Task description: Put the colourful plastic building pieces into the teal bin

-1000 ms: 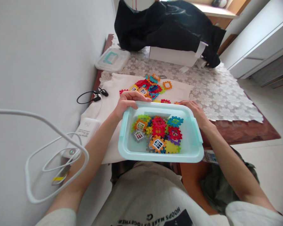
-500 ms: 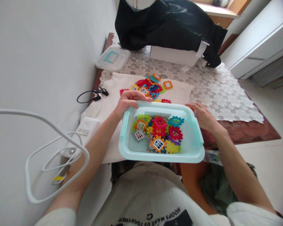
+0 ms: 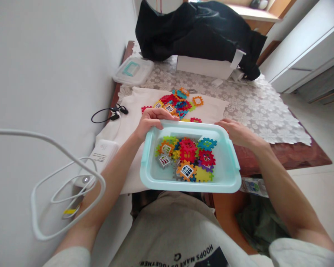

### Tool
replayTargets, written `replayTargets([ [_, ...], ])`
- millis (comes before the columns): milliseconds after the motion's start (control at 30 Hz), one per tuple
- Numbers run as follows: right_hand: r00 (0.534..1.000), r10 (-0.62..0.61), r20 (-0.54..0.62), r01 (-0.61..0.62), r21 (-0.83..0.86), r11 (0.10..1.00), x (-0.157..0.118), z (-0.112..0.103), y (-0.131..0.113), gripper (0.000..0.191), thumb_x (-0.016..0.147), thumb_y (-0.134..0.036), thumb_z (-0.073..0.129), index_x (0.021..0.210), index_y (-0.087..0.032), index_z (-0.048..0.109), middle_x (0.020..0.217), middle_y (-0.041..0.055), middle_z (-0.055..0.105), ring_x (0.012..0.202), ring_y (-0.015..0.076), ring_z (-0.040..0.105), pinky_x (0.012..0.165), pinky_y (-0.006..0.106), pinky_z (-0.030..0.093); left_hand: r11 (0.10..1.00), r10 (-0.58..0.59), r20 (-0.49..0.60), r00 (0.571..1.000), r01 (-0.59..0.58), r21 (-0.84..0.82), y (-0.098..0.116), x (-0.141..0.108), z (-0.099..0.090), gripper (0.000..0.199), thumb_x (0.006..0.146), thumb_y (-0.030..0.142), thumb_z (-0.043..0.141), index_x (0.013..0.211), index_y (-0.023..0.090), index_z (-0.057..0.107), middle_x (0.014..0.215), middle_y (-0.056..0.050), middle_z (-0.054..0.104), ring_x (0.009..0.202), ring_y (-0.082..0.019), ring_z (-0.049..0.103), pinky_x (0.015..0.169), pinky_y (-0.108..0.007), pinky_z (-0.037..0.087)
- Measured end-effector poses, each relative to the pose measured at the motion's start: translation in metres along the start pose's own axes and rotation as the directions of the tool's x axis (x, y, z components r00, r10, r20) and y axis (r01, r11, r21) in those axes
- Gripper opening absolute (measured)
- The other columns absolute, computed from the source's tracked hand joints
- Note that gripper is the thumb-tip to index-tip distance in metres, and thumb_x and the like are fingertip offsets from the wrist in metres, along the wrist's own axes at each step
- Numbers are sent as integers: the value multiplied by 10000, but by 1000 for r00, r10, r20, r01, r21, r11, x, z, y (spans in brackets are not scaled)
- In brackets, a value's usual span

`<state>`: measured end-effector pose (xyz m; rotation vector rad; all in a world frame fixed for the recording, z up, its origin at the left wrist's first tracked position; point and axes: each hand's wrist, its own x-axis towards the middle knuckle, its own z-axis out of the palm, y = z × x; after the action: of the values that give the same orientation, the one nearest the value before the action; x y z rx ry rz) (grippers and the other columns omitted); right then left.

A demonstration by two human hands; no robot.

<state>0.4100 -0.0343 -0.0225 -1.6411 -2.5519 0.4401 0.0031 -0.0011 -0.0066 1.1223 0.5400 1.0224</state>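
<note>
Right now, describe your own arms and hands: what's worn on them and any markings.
Both forearms and the left hand and right hand are bare, with no gloves, watch or rings that can be seen. The left sleeve and right sleeve are short and pale grey, from a shirt with dark lettering on its chest.

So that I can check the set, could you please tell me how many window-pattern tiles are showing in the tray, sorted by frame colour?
Orange-framed window tiles: 2
Grey-framed window tile: 1
Total: 3 showing in the pale aqua plastic tray; others may be hidden underneath.
</note>
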Motion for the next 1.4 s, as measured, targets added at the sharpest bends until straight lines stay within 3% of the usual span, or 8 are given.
replayTargets([
  [367,985,-66,-157,81,93,992,13,-15,-14,484,955,-215,670,1429,-239,763,1386,147,769,1133,315,792,1020,467,657,1000,-22,28,999,22,3,0,0,-3,412,534,105,681,882,142,898,1022,-119,891,1029,-326,858,894,-361,659],
  [600,981,-187,41,175,205,963,51,-14,-50,396,1061,-386,647,1429,-300,765,1453,106,752,1304,333,756,1132,471,611,996,-82,79,993,80,30,6,-2,-6,428,563,102,710,931,174,915,1057,-106,894,964,-257,843,835,-298,632],
  [767,982,-187,-38,190,178,965,70,-4,-57,400,1056,-438,705,1438,-333,757,1402,83,778,1183,292,778,1086,425,618,997,-78,82,994,77,23,6,-4,-6,415,585,121,725,948,189,914,1089,-101,894,1005,-256,835,903,-320,627],
  [933,981,-179,-73,188,154,970,86,-2,-64,479,1017,-387,775,1483,-280,747,1474,131,743,1359,349,713,1202,505,572,995,-100,122,988,99,18,10,-6,-7,429,633,190,823,1048,201,930,1155,-114,887,943,-242,810,803,-278,599],
  [1033,979,-198,-39,201,133,970,96,7,-66,535,1017,-373,799,1534,-275,707,1474,143,732,1399,354,677,1214,520,571,992,-123,110,986,120,40,14,-7,-10,416,741,317,863,1134,193,920,1241,-135,865,659,-140,652,605,-241,484],
  [1133,968,-236,-84,246,155,957,103,19,-62,481,1064,-375,748,1530,-267,700,1461,143,728,1368,321,688,1214,504,578,979,-57,-53,997,66,194,16,-6,-17,362,860,397,834,1140,178,902,1204,-129,864,522,-77,407,492,-244,287],
  [1267,954,-265,-138,285,154,946,107,34,-56,464,1106,-390,681,1543,-233,689,1515,162,706,1392,320,674,1217,507,583,727,260,-318,912,32,686,11,-2,-30,240,957,349,720,1035,178,870,1066,-104,866,701,-188,626,662,-328,497],
  [1400,935,-308,-174,326,89,941,108,45,-51,496,1114,-347,633,1598,-236,632,1580,153,690,1381,341,662,1219,571,584,301,364,-176,915,63,951,4,0,-41,285,973,344,741,1188,194,851,1416,-133,792,1334,-349,684,1209,-530,507],
])
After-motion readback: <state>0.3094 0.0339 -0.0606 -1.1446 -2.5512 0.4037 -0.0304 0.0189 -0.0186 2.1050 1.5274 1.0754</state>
